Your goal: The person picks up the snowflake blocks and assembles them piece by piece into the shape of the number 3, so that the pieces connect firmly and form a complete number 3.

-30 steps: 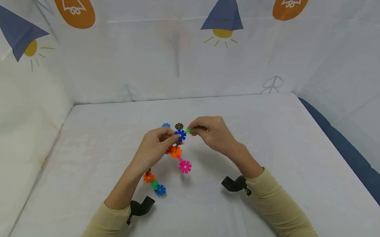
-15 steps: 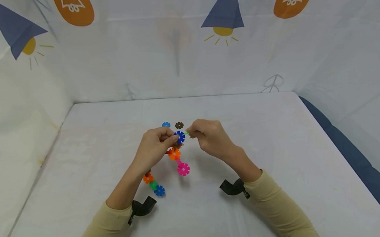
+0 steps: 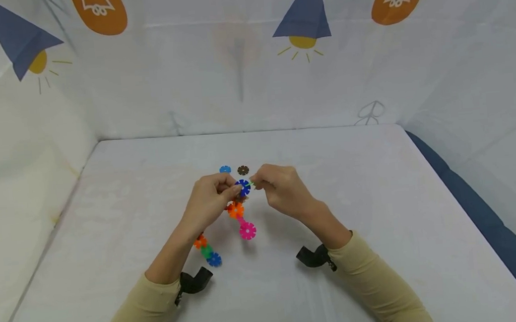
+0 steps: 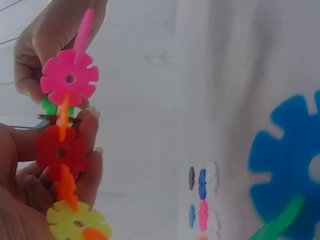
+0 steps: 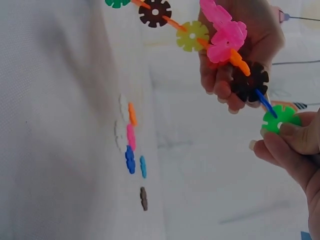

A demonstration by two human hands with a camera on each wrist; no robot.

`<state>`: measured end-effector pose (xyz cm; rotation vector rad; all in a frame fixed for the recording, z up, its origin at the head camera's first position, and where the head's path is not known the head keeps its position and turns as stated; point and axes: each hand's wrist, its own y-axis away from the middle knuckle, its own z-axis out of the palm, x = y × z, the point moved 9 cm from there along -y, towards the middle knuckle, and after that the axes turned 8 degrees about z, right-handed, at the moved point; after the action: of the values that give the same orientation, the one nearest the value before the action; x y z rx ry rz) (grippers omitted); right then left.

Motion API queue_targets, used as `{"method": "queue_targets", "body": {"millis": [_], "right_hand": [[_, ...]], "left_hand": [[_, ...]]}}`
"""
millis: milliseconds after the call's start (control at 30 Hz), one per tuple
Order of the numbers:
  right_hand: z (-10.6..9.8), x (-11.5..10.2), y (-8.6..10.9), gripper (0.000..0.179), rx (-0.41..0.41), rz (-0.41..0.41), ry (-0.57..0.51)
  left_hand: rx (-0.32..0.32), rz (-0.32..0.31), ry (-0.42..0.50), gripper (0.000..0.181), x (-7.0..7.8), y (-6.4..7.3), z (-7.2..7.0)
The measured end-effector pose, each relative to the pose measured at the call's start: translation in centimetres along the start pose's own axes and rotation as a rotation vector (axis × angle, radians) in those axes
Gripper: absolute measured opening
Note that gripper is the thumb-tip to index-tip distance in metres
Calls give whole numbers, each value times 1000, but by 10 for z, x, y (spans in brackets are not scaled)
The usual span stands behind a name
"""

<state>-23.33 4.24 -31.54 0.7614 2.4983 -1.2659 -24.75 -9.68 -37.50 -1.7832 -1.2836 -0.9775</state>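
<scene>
My left hand point(image 3: 208, 197) pinches a chain of notched plastic discs at its dark blue disc point(image 3: 245, 187). My right hand point(image 3: 284, 189) pinches a green disc point(image 5: 272, 117) between thumb and fingers. Its edge meets the blue disc; how deep the notches sit cannot be told. From the left hand, a branch with an orange disc point(image 3: 236, 210) and a pink disc point(image 3: 247, 230) hangs down. A red disc point(image 4: 61, 152) and a yellow disc point(image 4: 75, 220) cross in front of the left palm. Another end, with a blue disc point(image 3: 214, 259), hangs below the left wrist.
Beyond the hands, a light blue disc point(image 3: 225, 169) and a brown disc point(image 3: 243, 170) lie loose on the white table point(image 3: 354, 173). The right wrist view also shows loose white point(image 5: 120, 136), orange point(image 5: 132, 114), pink point(image 5: 131, 137) and blue discs point(image 5: 130, 160). White printed cloth point(image 3: 187, 75) surrounds the table.
My right hand has shifted slightly left and down, bringing the green disc closer in against the blue one. The chain has drifted a little left and down; the left hand barely moved.
</scene>
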Motion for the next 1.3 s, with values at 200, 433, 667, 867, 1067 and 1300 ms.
{"method": "queue_targets", "body": {"millis": [200,433,667,867,1067,1300], "right_hand": [[1,9,-2,15,-36,54,-23],[4,13,-2,9,-87,73,-39],[-4,20,-4,12,-80,100,-39],[-24,32,-3,10,-22,133,46],[-36,50,0,11,-14,175,131],[-44,80,6,16,-101,336,192]], "left_hand": [[-93,-21,1,14,-5,-1,3],[-167,-32,16,15,-4,0,10],[-155,-19,38,17,-3,0,11],[-152,-27,33,19,-4,1,9],[-155,-1,69,19,-4,0,9],[-163,-5,125,25,-5,1,4]]}}
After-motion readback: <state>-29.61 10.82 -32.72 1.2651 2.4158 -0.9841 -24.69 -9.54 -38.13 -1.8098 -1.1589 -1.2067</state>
